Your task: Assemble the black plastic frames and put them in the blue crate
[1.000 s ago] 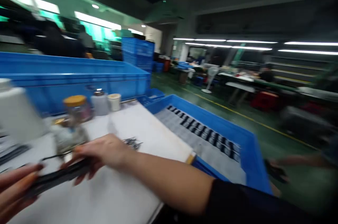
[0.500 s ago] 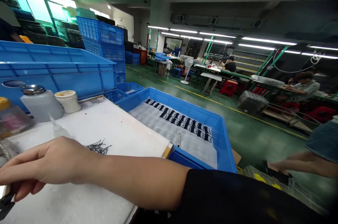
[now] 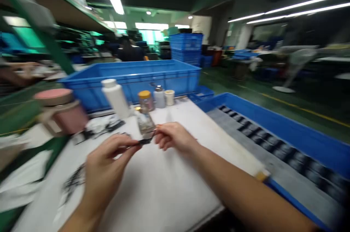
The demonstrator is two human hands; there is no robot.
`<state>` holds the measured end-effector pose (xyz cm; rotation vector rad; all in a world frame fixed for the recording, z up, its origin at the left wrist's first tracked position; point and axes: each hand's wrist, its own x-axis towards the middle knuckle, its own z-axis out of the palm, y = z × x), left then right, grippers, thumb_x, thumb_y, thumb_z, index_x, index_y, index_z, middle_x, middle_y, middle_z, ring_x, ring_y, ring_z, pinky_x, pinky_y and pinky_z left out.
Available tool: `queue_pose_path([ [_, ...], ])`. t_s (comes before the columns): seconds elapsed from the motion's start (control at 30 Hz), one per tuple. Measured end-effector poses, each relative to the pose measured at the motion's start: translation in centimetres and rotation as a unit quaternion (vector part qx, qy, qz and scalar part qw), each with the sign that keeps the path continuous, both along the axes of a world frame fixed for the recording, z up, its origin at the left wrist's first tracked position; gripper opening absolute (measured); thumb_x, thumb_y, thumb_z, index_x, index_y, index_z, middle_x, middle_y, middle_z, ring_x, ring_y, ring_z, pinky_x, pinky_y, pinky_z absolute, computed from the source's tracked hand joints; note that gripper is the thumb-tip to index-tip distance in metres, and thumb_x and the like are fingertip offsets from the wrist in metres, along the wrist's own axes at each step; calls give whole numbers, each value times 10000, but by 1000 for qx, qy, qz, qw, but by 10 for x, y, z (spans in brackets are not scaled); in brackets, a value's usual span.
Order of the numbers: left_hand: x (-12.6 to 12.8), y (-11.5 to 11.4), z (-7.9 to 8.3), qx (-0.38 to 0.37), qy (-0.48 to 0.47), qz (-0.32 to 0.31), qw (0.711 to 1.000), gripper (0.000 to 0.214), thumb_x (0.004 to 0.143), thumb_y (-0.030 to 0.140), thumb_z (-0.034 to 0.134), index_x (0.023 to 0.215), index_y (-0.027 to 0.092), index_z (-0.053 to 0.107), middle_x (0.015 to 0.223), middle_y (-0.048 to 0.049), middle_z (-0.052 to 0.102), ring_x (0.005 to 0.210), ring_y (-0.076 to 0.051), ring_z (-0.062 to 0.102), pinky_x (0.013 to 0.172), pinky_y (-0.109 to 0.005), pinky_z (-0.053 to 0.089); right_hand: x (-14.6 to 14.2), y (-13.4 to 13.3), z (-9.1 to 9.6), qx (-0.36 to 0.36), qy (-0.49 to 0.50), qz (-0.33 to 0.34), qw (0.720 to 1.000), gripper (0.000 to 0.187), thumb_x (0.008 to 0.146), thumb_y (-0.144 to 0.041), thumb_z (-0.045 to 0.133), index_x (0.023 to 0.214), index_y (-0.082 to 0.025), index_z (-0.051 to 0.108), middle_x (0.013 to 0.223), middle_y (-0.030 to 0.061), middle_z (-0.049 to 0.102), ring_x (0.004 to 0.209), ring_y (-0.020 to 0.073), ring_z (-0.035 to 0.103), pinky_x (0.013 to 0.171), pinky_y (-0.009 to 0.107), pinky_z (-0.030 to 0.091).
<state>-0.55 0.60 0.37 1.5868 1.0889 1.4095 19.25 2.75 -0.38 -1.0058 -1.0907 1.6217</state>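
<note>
Over the white work surface [image 3: 164, 188], my left hand [image 3: 109, 162] pinches a small flat black piece [image 3: 144, 141] between thumb and fingertips. My right hand [image 3: 176, 138] is closed close beside it, with its fingertips at the far end of the piece. A thin dark line shows at those fingertips, but blur hides what it is. Left of my left hand lies a tangle of thin black strands [image 3: 73, 181]. Just beyond both hands stands a small clear container [image 3: 145, 124].
Along the back stand a white bottle [image 3: 116, 99], a yellow-lidded jar [image 3: 146, 100], a pump bottle [image 3: 159, 98], a white tub [image 3: 169, 98] and a pink jug [image 3: 62, 111]. Behind them is a blue crate [image 3: 136, 82]. On the right, a blue tray [image 3: 290, 122] holds rows of black pieces.
The view has swung left, bringing my left hand and the black piece into sight. My right hand, at the far left before, now meets my left hand near the middle.
</note>
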Motion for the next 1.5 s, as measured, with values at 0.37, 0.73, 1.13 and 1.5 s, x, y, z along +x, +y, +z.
queue_pose_path([
  [0.37, 1, 7, -5, -221, -202, -120, 947, 298, 680, 322, 827, 872, 151, 676, 897, -50, 679, 776, -122, 626, 669, -198, 524, -10, -11, -1, 127, -61, 79, 987, 339, 828, -467, 662, 785, -132, 653, 757, 55, 673, 624, 110, 628, 558, 205, 461],
  [0.73, -2, 11, -7, -244, -109, -153, 951, 302, 735, 375, 781, 910, 139, 711, 908, -85, 696, 799, -152, 663, 666, -197, 522, -2, -10, 3, 144, -142, 16, 979, 294, 814, -369, 628, 624, -147, 592, 563, 19, 595, 484, 89, 515, 488, 209, 397],
  [1.13, -4, 10, -7, -224, -88, -161, 957, 248, 757, 355, 759, 870, 136, 728, 835, -76, 710, 785, -155, 667, 676, -199, 521, 0, -10, 5, 170, -163, 34, 971, 276, 824, -314, 609, 606, -147, 579, 552, 3, 585, 490, 89, 515, 495, 207, 399],
  [1.5, -9, 9, -2, -186, -67, -139, 970, 239, 769, 352, 748, 884, 146, 717, 819, -62, 706, 808, -149, 669, 672, -177, 506, 4, -10, 7, 193, -193, 18, 962, 268, 829, -299, 602, 614, -138, 598, 550, 8, 590, 492, 84, 511, 489, 195, 388],
])
